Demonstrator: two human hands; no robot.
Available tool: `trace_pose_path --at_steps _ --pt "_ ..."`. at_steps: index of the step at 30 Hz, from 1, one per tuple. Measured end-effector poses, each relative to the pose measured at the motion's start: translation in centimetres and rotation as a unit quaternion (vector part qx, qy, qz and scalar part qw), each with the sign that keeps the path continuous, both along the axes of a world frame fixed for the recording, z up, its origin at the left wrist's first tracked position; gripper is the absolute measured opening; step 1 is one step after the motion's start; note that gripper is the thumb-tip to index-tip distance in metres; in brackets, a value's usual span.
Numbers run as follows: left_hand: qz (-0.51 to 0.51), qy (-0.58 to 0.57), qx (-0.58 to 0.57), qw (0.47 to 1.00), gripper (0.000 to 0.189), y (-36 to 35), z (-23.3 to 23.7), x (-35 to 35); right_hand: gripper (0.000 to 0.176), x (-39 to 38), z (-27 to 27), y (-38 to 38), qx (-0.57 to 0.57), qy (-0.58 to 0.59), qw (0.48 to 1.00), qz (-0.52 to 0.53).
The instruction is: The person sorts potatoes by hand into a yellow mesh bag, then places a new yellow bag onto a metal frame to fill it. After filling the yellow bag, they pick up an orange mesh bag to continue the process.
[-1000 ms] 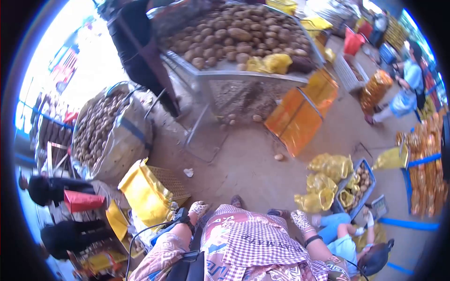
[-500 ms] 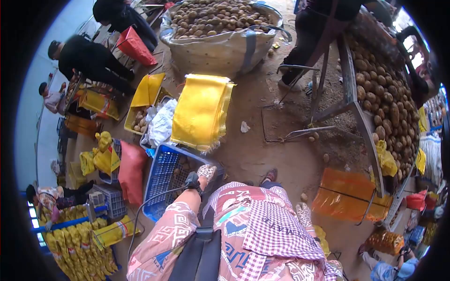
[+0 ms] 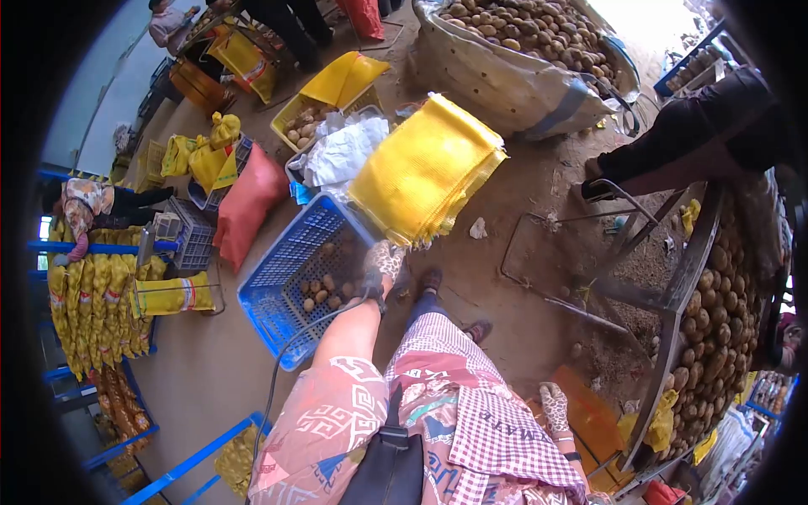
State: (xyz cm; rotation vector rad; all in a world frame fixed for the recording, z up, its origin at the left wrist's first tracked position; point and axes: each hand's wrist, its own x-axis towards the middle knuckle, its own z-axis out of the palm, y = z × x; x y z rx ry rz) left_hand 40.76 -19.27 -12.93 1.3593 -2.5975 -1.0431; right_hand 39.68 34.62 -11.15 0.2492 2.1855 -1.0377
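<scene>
My left hand, in a leopard-print glove, reaches forward with its fingers stretched out, right at the near edge of a stack of yellow woven sacks. Under that arm stands a blue plastic crate with several potatoes at its bottom. A black strap and cable are fastened at my left wrist. Low on the right, my right hand, in a matching glove, hangs beside my checked apron with its fingers loosely extended and nothing in them. An orange sack lies beyond it.
A big white bulk bag of potatoes stands ahead. A metal-framed sorting table heaped with potatoes is on the right, a person in dark clothes behind it. A red sack and a yellow crate sit left.
My view has turned to the right and my body has moved nearer the crate. My left hand has gone from above the crate's rim to the edge of the yellow sacks.
</scene>
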Motion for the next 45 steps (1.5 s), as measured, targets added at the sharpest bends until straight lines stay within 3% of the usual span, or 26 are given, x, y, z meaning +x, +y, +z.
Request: trace_pose_path --at_steps 2,4,6,9,11,15,17,20,23,24,25,29,31,32,34,40,42,43,45 --pt "0.049 -0.020 0.050 0.997 0.043 -1.1 -1.3 -1.8 0.019 -0.3 1.4 -1.0 0.011 -0.048 0.999 -0.023" --pt "0.087 -0.050 0.045 0.994 0.049 -3.6 -7.5 -4.1 0.020 -0.7 2.5 -2.9 0.025 -0.093 0.994 -0.052" --pt "0.126 -0.086 0.040 0.987 0.057 -5.0 -10.4 -5.3 0.021 -0.8 2.5 -4.1 -0.011 -0.138 0.981 -0.135" --pt "0.101 -0.048 0.026 0.993 0.068 -7.2 -10.2 -7.1 0.023 -1.5 3.3 -7.9 0.021 -0.180 0.979 -0.096" --pt "0.018 -0.082 -0.015 0.996 0.066 -8.6 -11.5 -8.0 0.024 -2.5 3.4 -10.2 0.035 -0.214 0.973 -0.081" --pt "-0.032 -0.118 -0.006 0.993 0.055 -10.3 -12.7 -9.4 0.025 -4.4 3.5 -14.0 0.026 -0.200 0.976 -0.085" --pt "-0.092 -0.202 0.018 0.975 0.039 -11.6 -13.7 -9.7 0.025 -4.7 3.5 -15.8 0.022 -0.217 0.969 -0.117" --pt "-0.112 -0.198 -0.020 0.974 0.031 -11.8 -12.6 -9.5 0.026 -5.6 3.9 -17.7 0.013 -0.228 0.963 -0.140" --pt "0.024 -0.159 -0.023 0.987 0.057 -11.3 -10.6 -9.4 0.025 -6.5 3.9 -19.1 0.023 -0.227 0.964 -0.140" --pt "0.036 -0.127 0.025 0.991 0.076 -11.2 -10.1 -9.3 0.025 -6.8 4.2 -19.6 0.029 -0.225 0.963 -0.143" --pt "-0.003 -0.162 0.031 0.986 0.080 -11.2 -10.2 -9.4 0.025 -7.0 4.4 -19.9 0.024 -0.220 0.964 -0.146" --pt "-0.064 -0.249 0.023 0.966 0.068 -11.9 -9.6 -11.1 0.024 -6.9 3.8 -19.6 0.050 -0.224 0.963 -0.144" --pt "-0.089 -0.260 0.079 0.958 0.051 -12.9 -11.4 -11.3 0.025 -7.0 4.1 -19.9 0.068 -0.237 0.958 -0.149" --pt "-0.100 -0.226 0.017 0.969 0.033 -12.9 -12.6 -11.0 0.025 -6.9 4.0 -19.6 0.073 -0.239 0.958 -0.141" --pt "-0.111 -0.230 0.022 0.967 0.026 -13.7 -14.1 -10.9 0.025 -6.5 3.5 -18.7 0.032 -0.242 0.958 -0.151" --pt "-0.207 -0.217 0.020 0.954 0.028 -15.2 -7.1 -9.5 0.024 -7.7 3.1 -20.1 0.052 -0.232 0.960 -0.146" --pt "-0.214 -0.226 0.021 0.950 0.030 -15.7 -4.6 -9.8 0.023 -8.3 2.1 -19.1 0.027 -0.173 0.983 -0.060" --pt "-0.225 -0.206 0.014 0.952 0.031 -16.0 -2.9 -9.8 0.023 -8.8 1.9 -18.7 0.039 -0.102 0.991 0.073" --pt "-0.248 -0.178 0.016 0.952 0.031 -16.6 -0.9 -10.4 0.025 -9.5 1.8 -18.8 0.038 -0.114 0.992 0.036"
